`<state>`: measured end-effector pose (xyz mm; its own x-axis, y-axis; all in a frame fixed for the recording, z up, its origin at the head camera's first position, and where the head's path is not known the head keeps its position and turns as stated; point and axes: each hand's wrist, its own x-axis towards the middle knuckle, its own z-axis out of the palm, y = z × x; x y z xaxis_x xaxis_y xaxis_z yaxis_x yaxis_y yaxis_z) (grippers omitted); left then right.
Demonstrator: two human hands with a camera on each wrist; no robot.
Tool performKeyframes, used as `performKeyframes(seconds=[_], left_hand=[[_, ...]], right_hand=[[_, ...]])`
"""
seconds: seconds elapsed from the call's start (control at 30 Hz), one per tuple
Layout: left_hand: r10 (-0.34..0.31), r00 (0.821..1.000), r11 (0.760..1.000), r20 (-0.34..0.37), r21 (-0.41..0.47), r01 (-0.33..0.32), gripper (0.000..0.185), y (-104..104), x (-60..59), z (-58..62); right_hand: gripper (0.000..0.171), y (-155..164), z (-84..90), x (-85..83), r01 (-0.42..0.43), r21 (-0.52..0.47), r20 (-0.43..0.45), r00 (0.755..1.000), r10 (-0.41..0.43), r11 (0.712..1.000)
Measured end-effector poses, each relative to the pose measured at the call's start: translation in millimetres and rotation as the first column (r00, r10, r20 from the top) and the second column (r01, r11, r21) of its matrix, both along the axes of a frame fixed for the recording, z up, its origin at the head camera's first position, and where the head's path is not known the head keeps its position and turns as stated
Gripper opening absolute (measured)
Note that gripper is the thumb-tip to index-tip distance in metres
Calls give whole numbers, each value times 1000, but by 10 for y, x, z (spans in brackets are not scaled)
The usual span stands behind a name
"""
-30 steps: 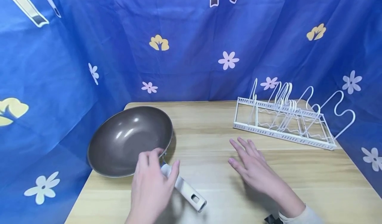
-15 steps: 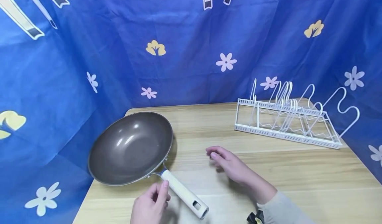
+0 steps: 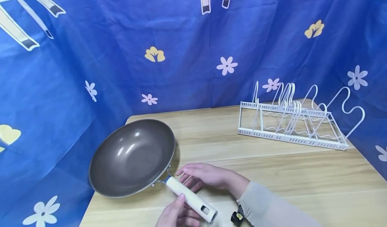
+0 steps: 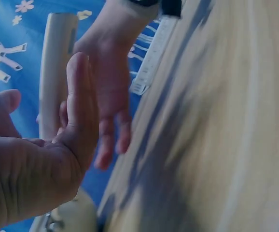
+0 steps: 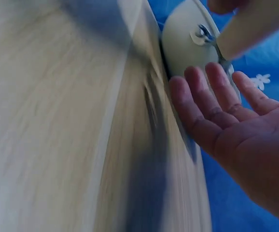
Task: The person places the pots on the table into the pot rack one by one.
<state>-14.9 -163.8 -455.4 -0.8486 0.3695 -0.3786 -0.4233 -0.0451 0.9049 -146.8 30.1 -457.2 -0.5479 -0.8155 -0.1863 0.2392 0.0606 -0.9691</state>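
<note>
A dark-lined wok (image 3: pixel 133 156) with a pale outside and a white handle (image 3: pixel 190 200) sits at the left of the table, its handle angled toward the front. At the handle's near side is my left hand (image 3: pixel 178 215), thumb tip right at the edge and fingers reaching underneath. The left wrist view shows one finger (image 4: pixel 81 92) extended beside the handle. My right hand (image 3: pixel 205 176) is on the handle's other side, close to where it joins the wok. Its fingers (image 5: pixel 221 92) are spread and slightly bent, palm turned up, in the right wrist view.
A white wire pan rack (image 3: pixel 290 126) with upright loops stands at the back right of the wooden table (image 3: pixel 211 136). Blue patterned cloth (image 3: pixel 187 65) hangs behind and at the sides. A black strap piece (image 3: pixel 237 217) is at my right wrist.
My left hand has gone from over the wok's rim down and right to the handle. My right hand has moved left and nearer, to the handle's far side. The wok has hardly moved.
</note>
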Motion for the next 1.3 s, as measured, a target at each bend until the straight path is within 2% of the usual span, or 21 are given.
performKeyframes(seconds=[0.07,0.13,0.2,0.27,0.33,0.43,0.5,0.57,0.63,0.73,0.8,0.87,0.97,1.13,1.3], left_hand=[[8,1000,997,6,82,-8,74,62,-2,-35],[8,1000,981,7,193,-9,77,139,-17,-83],[26,999,950,42,309,-38,76,216,-24,-139],[52,995,919,83,386,-80,62,277,-29,-192],[64,993,901,101,423,-101,41,308,-26,-228],[57,995,886,77,456,-86,18,316,-20,-254],[39,998,881,39,471,-53,18,310,-14,-263],[24,1000,874,17,485,-29,17,312,-14,-281],[16,1000,865,5,501,-16,15,322,-10,-314],[11,1000,848,-22,530,2,16,353,-9,-368],[21,998,836,-65,548,18,20,381,-6,-408],[39,993,832,-107,554,27,22,409,-3,-446],[69,985,843,-156,537,26,24,429,4,-494],[79,987,864,-140,504,3,22,418,21,-547],[50,993,866,-106,500,10,21,422,30,-578]], right_hand=[[48,-55,11,0,-23,-14,18,1000,24,1000],[44,-90,10,-4,-28,-21,33,999,28,999],[41,-113,-2,-13,-20,-21,43,999,21,1000],[39,-132,-32,-26,-4,-21,64,998,5,1000],[38,-160,-69,-42,11,-26,94,996,-8,1000],[39,-221,-129,-76,-2,-75,195,981,17,997],[36,-269,-159,-98,-31,-133,276,959,67,991],[37,-319,-190,-115,-70,-191,349,927,135,979],[40,-363,-214,-118,-111,-228,389,901,195,967],[59,-419,-272,-115,-160,-242,410,877,250,957],[69,-439,-305,-104,-181,-239,424,865,270,954],[73,-450,-334,-85,-189,-240,436,855,280,952],[73,-469,-354,-49,-197,-250,455,840,295,948],[69,-525,-331,-5,-207,-279,474,819,322,938],[68,-535,-276,25,-171,-247,496,823,276,954]])
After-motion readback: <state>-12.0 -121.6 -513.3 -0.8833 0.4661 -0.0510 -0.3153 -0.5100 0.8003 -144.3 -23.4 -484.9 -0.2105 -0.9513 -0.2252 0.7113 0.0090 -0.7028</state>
